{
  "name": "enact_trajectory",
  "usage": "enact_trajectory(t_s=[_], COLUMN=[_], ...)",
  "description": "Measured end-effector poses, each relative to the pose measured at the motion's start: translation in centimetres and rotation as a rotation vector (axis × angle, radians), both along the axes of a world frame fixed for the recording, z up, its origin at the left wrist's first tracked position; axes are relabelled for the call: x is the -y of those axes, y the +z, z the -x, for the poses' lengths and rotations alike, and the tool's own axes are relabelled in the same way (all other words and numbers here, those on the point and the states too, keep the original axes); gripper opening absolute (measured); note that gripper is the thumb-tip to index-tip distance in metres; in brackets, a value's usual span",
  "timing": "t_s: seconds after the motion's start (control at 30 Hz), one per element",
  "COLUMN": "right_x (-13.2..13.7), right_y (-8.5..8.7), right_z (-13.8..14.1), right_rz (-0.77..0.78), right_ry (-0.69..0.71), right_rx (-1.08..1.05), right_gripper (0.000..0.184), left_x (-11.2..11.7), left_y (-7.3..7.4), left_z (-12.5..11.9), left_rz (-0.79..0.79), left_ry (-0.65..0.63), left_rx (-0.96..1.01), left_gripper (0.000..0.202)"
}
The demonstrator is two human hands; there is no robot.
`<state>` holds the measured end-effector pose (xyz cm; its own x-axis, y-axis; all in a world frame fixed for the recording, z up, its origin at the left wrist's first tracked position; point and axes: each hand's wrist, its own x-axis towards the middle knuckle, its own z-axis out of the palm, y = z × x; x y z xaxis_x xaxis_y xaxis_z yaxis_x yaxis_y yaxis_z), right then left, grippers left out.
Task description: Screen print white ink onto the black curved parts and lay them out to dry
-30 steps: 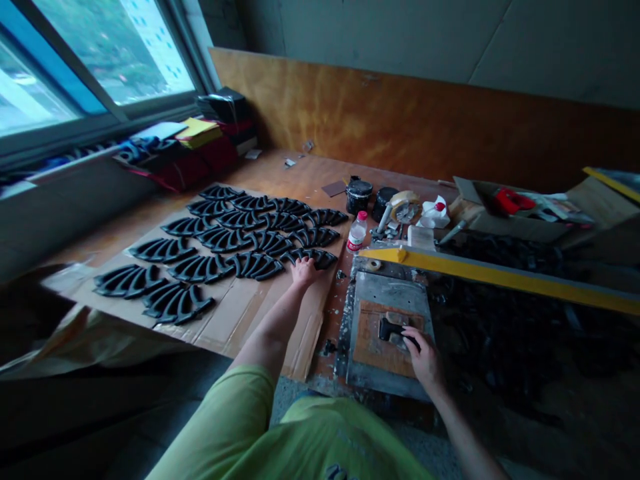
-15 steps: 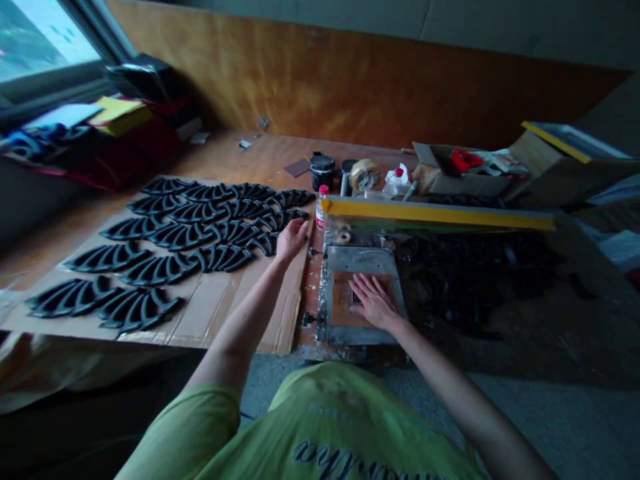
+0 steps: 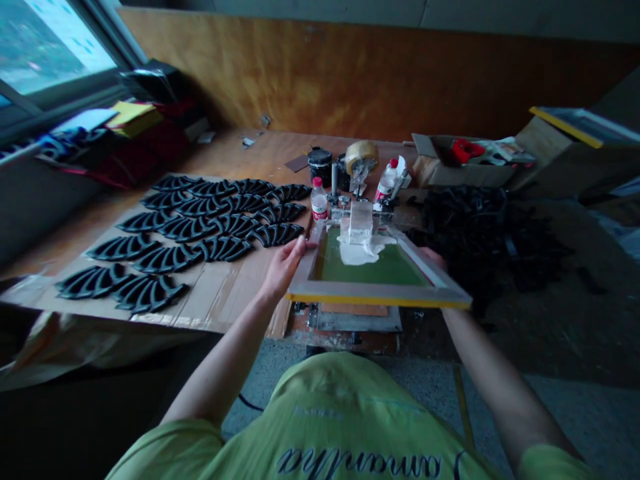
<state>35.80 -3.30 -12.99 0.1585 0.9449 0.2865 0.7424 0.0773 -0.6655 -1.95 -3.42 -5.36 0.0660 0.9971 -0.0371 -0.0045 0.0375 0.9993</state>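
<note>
A screen printing frame (image 3: 380, 293) with green mesh and a yellow front edge hangs tilted over the print base. White ink (image 3: 363, 253) lies on its mesh, with a squeegee (image 3: 361, 220) standing at the rear of the ink. At the frame's left side my left hand (image 3: 285, 267) is closed, its fingertips on the edge. My right hand (image 3: 434, 257) grips the right side, mostly hidden by the frame. Below, part of the metal print base (image 3: 357, 321) shows with a brown board (image 3: 354, 309) on it.
Rows of black fan-shaped pieces (image 3: 170, 260) lie on cardboard (image 3: 215, 293) at left. A dark pile of pieces (image 3: 490, 233) is at right. Behind the frame stand bottles (image 3: 319, 200), a black tub (image 3: 319, 167) and a tape roll (image 3: 362, 157). An open carton (image 3: 440, 170) sits farther right.
The screen printing frame has swung down from its raised position over the base. My right hand has left the board for the frame's right side; my left hand is now at its left side.
</note>
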Motion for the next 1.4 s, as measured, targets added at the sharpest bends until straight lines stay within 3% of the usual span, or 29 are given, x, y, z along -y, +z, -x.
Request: enact_trajectory(t_s=[0.1, 0.23, 0.3, 0.37, 0.5, 0.67, 0.8, 0.87, 0.97, 1.13, 1.2, 1.27, 1.4], right_x=[-2.3, -4.0, -4.3, -3.9, -1.2, 2.6, 1.8, 1.0, 1.3, 3.8, 3.3, 1.6, -3.2], right_y=[1.6, 2.8, 2.8, 2.3, 0.9, 0.6, 2.0, 2.1, 1.0, -0.4, 0.4, 1.6, 4.5], right_z=[1.7, 8.0, 10.6, 12.0, 12.3, 10.4, 9.2, 9.4, 10.2, 10.0, 10.2, 11.0, 11.2], right_rz=[-0.063, -0.139, -0.072, 0.032, 0.096, -0.025, 0.021, 0.028, -0.051, -0.064, -0.032, -0.022, -0.033], right_ry=[0.082, 0.314, 0.379, 0.433, 0.515, 0.792, 0.93, 0.87, 0.741, 0.814, 0.789, 0.675, 0.42], right_rx=[0.021, 0.296, 0.453, 0.552, 0.612, 0.615, 0.603, 0.57, 0.514, 0.484, 0.485, 0.466, 0.396], right_gripper=[0.043, 0.062, 0.052, 0.032, 0.004, 0.025, 0.02, 0.017, 0.022, 0.025, 0.016, 0.017, 0.052], left_x=[2.5, 4.0, 4.1, 4.1, 3.9, 3.8, 3.8, 3.9, 4.0, 4.0, 4.0, 4.0, 4.0], left_y=[-5.0, -11.1, -12.9, -13.8, -14.0, -13.8, -13.4, -13.2, -13.0, -13.0, -12.8, -12.1, -9.6], left_z=[0.5, 0.3, 0.1, 0.0, 0.2, 0.4, 0.3, 0.2, 0.2, 0.0, -0.1, -0.1, 0.1], left_rz=[0.164, 0.238, 0.242, 0.235, 0.215, 0.223, 0.23, 0.239, 0.25, 0.248, 0.261, 0.278, 0.288], left_ry=[-0.037, -0.058, -0.067, -0.063, -0.063, -0.079, -0.061, -0.044, -0.044, -0.047, -0.034, -0.023, -0.008], left_rx=[-0.012, -0.074, -0.136, -0.201, -0.287, -0.313, -0.298, -0.294, -0.281, -0.251, -0.246, -0.225, -0.114], left_gripper=[0.058, 0.08, 0.081, 0.078, 0.072, 0.073, 0.074, 0.074, 0.076, 0.078, 0.078, 0.078, 0.076])
